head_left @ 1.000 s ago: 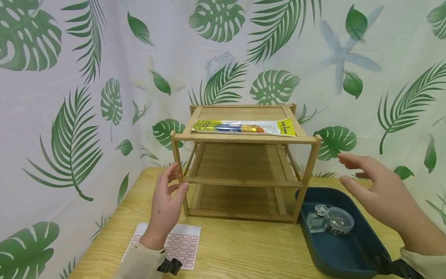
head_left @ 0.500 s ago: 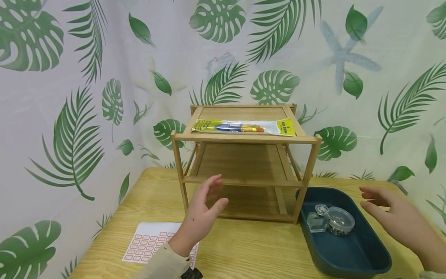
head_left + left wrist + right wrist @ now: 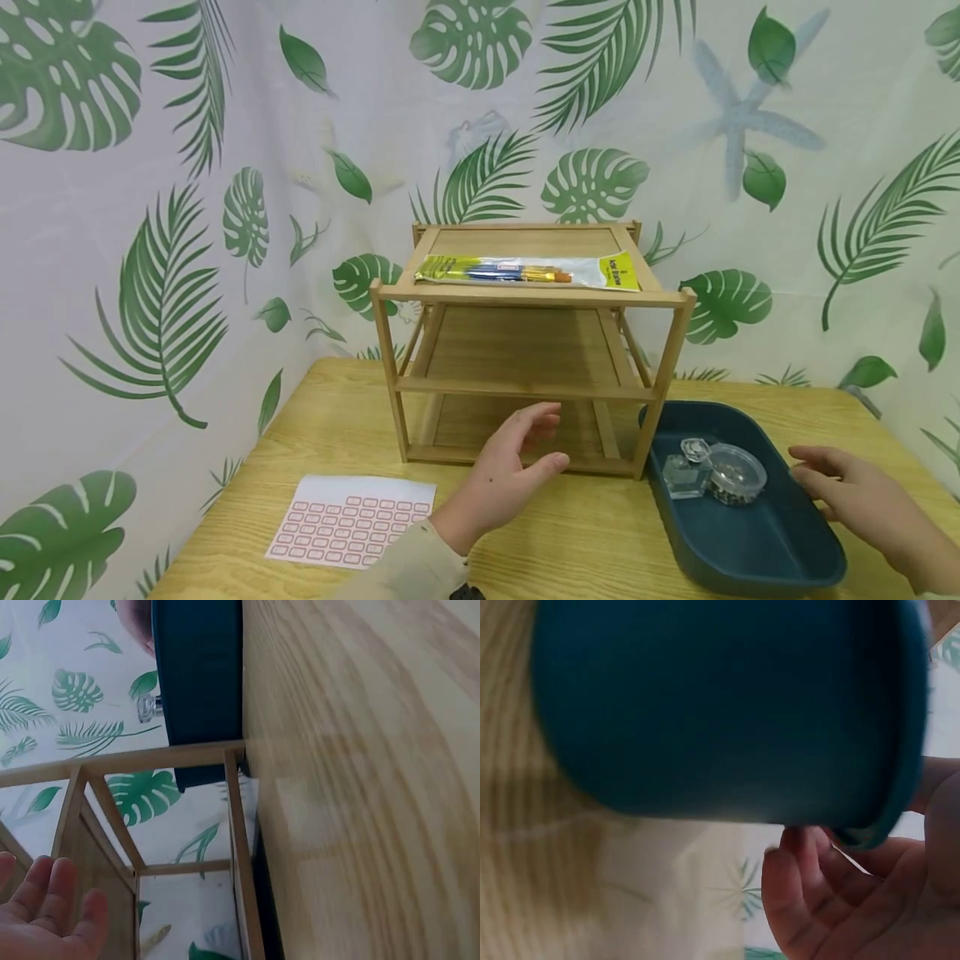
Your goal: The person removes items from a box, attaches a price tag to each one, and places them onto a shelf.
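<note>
A dark blue tray (image 3: 787, 546) stands on the table at the right, holding a clear glass bottle (image 3: 684, 477) and a round clear tub (image 3: 735, 475) of small pieces. My right hand (image 3: 862, 500) is at its right rim, fingers loosely bent; the right wrist view has the fingertips (image 3: 780, 874) beside the tray wall, and whether they touch is unclear. My left hand (image 3: 510, 471) hovers before the wooden rack (image 3: 525, 387), fingers relaxed, nothing held. On the rack's top shelf lies a clear packet of paint brushes (image 3: 525, 272).
A sheet of red-bordered labels (image 3: 348, 525) lies on the table (image 3: 555, 542) at the left. A leaf-patterned cloth (image 3: 465, 108) hangs behind and to the left. The rack's front right post (image 3: 667, 383) stands close to the tray.
My left hand has moved right, from the rack's left post to before its lower shelf. My right hand has lowered to the tray's right rim. Rack and tray have stayed put.
</note>
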Demonstrator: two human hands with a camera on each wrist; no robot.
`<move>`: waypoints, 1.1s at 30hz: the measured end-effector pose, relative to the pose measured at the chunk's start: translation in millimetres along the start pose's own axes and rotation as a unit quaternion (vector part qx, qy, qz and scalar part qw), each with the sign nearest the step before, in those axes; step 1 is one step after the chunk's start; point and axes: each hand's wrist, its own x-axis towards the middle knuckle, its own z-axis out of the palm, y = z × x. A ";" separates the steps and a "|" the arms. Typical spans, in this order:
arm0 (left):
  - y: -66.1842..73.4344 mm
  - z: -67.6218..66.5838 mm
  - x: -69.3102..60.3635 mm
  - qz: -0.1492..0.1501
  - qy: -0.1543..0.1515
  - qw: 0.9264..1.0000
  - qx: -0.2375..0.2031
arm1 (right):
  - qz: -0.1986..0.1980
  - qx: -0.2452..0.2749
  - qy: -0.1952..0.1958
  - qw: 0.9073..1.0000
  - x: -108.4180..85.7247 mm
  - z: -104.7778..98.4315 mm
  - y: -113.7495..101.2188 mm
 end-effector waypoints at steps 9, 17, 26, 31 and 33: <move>-2.0 34.7 15.1 -0.026 -0.054 0.998 -0.007 | 0.054 0.095 -0.059 0.992 6.8 6.4 18.7; 0.7 65.8 31.5 -0.044 -0.085 0.995 0.000 | 0.051 0.116 -0.051 0.991 7.2 11.2 16.9; 1.3 96.0 47.5 -0.047 -0.113 0.992 -0.002 | 0.046 0.098 -0.036 0.993 2.7 12.8 15.5; 1.5 109.1 55.0 -0.038 -0.115 0.992 0.021 | 0.028 0.047 -0.021 0.998 1.7 14.0 13.4; 1.9 114.2 57.7 -0.044 -0.115 0.992 0.023 | 0.020 0.028 -0.019 0.999 0.8 14.2 13.9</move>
